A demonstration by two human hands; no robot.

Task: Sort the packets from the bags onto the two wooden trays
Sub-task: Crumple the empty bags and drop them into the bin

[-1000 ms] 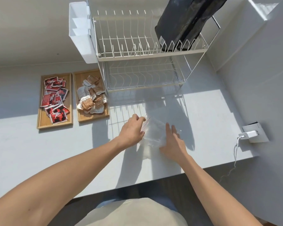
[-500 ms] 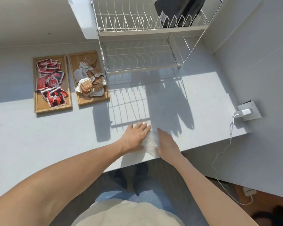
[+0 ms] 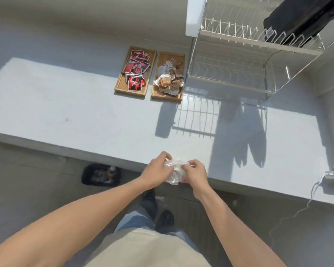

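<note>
Left hand: my left hand (image 3: 156, 171), just below the middle of the frame, has its fingers curled round the left side of a crumpled clear plastic zip bag (image 3: 174, 172) and grips it.
Right hand: my right hand (image 3: 194, 173) pinches the bag's right side, thumb and fingers closed on the film.
Bag position: I hold it in the air between both hands, over the near edge of the long pale grey counter (image 3: 69, 110); I cannot tell whether it touches the edge.
Bag contents: the film is bunched and blurred; I cannot tell if any packets remain inside.
How the bag handles: I judge it very light, limp and slippery. It will sag and fold under its own weight, so I would take it by the stiffer zip strip or pinch a gathered fold, not the smooth flat film.
Left tray: a shallow rectangular wooden tray (image 3: 118, 87) sits above centre, heaped with red and black foil packets (image 3: 135, 71).
Right tray: a second matching wooden tray (image 3: 155, 93) lies just beside it, carrying brown and white sachets (image 3: 169, 78).
Packet handling: small, flat, light and probably slick; I would pinch each by an edge.
Rack: a white wire dish rack (image 3: 239, 72) stands at upper right, beside the trays.
Floor: a black bin (image 3: 100, 175) sits at lower left, under the counter's edge.
</note>
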